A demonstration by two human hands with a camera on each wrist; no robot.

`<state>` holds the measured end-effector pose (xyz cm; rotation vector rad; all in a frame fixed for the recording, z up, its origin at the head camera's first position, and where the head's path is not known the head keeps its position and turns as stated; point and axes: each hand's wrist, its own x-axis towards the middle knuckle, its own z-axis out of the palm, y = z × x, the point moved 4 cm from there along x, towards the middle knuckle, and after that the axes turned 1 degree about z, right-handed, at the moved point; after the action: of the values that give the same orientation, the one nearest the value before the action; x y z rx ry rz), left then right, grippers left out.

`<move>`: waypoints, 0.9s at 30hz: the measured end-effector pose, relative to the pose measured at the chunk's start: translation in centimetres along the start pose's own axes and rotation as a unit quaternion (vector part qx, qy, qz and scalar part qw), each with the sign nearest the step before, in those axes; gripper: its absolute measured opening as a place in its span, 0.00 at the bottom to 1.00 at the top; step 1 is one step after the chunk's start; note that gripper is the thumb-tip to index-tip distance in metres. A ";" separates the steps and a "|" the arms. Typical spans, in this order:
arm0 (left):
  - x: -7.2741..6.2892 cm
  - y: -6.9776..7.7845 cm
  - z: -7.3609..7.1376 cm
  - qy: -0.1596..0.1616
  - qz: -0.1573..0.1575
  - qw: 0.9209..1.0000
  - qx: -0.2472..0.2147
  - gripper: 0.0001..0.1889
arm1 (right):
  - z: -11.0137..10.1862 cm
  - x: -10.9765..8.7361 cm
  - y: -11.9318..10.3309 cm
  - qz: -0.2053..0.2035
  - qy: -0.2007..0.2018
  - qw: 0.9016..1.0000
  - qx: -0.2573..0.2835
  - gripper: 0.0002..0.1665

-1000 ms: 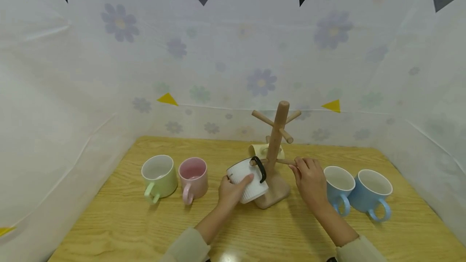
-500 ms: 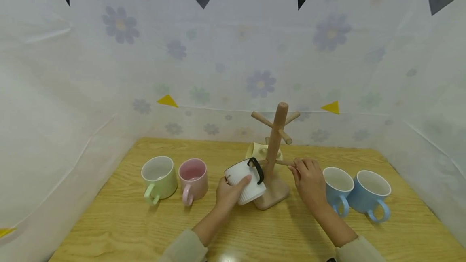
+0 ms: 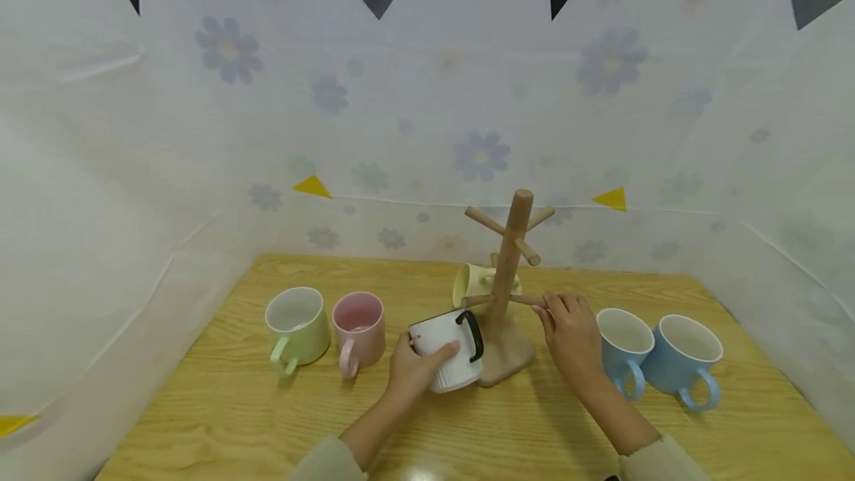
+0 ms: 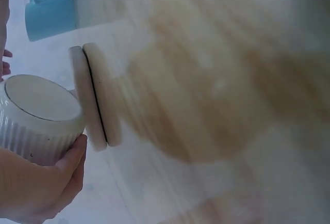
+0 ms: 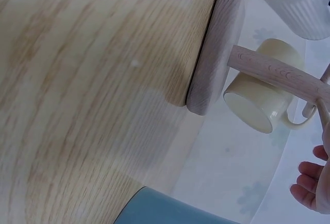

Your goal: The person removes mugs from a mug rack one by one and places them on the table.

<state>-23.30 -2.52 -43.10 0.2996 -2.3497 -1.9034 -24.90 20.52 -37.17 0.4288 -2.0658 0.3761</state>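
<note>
My left hand [image 3: 415,371] grips a white ribbed mug [image 3: 449,362] with a black rim and black handle, tilted beside the wooden mug tree [image 3: 510,266]. The mug's handle stands just below the tip of a lower left peg [image 3: 476,301], apart from it. In the left wrist view the mug's pale underside [image 4: 44,97] shows. My right hand [image 3: 571,336] pinches the end of the lower right peg [image 3: 528,300]. A cream mug [image 5: 265,92] hangs by its handle from a rear peg, partly hidden behind the post in the head view.
On the wooden table [image 3: 267,429], a green mug [image 3: 298,329] and a pink mug [image 3: 359,329] stand at the left. Two blue mugs [image 3: 621,340] stand close together at the right, near my right forearm. A patterned white sheet [image 3: 401,95] hangs behind the table.
My left hand has drawn the white mug down and slightly left, so its handle has come off the lower left peg's tip. My right hand stays on its peg.
</note>
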 end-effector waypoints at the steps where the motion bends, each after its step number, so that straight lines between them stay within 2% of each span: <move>1: -0.1 0.0 -0.1 -0.009 0.008 1.000 0.006 0.40 | 0.0 0.0 0.0 0.000 0.001 1.000 0.000 0.14; 7: -0.8 0.1 -0.4 -0.057 0.054 0.996 0.042 0.39 | 0.0 -0.1 0.1 0.008 -0.015 1.000 0.008 0.15; 11: -0.9 0.2 -0.6 -0.090 0.083 0.991 0.053 0.43 | 0.1 -0.1 0.4 0.060 -0.064 0.995 0.048 0.12; 12: -0.9 0.3 -0.6 -0.098 0.091 0.990 0.052 0.43 | 0.1 -0.2 0.5 0.085 -0.082 0.991 0.065 0.09; 14: -0.9 0.4 -0.5 -0.117 0.106 0.986 0.045 0.43 | 0.1 -0.4 0.9 0.143 -0.122 0.976 0.107 0.08; 16: -0.9 0.5 -0.4 -0.131 0.119 0.983 0.041 0.43 | 0.0 -0.7 1.1 0.206 -0.167 0.954 0.139 0.10; 18: -0.9 0.6 -0.3 -0.138 0.134 0.980 0.045 0.44 | -0.1 -1.2 1.0 0.272 -0.213 0.922 0.176 0.15; 20: -0.9 0.8 -0.2 -0.144 0.150 0.977 0.051 0.46 | -0.1 -1.7 0.5 0.334 -0.251 0.880 0.224 0.18; 22: -1.0 0.9 0.0 -0.151 0.164 0.973 0.055 0.47 | -0.3 -2.3 -0.4 0.389 -0.282 0.826 0.296 0.20; 23: -1.1 0.9 0.1 -0.157 0.173 0.971 0.055 0.47 | -0.4 -2.5 -0.9 0.410 -0.297 0.794 0.336 0.22; 25: -1.2 1.0 0.3 -0.167 0.191 0.966 0.055 0.47 | -0.7 -3.1 -2.0 0.437 -0.325 0.732 0.409 0.24; 26: -1.3 1.1 0.4 -0.172 0.200 0.963 0.055 0.47 | -0.8 -3.4 -2.6 0.442 -0.341 0.705 0.438 0.25; 27: -1.3 1.1 0.5 -0.176 0.209 0.960 0.058 0.46 | -1.0 -3.6 -3.1 0.445 -0.353 0.682 0.461 0.25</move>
<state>-22.20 -1.54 -42.06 -0.5339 -2.4757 -1.7251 -21.00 18.75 -39.49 0.0642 -2.5700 2.2050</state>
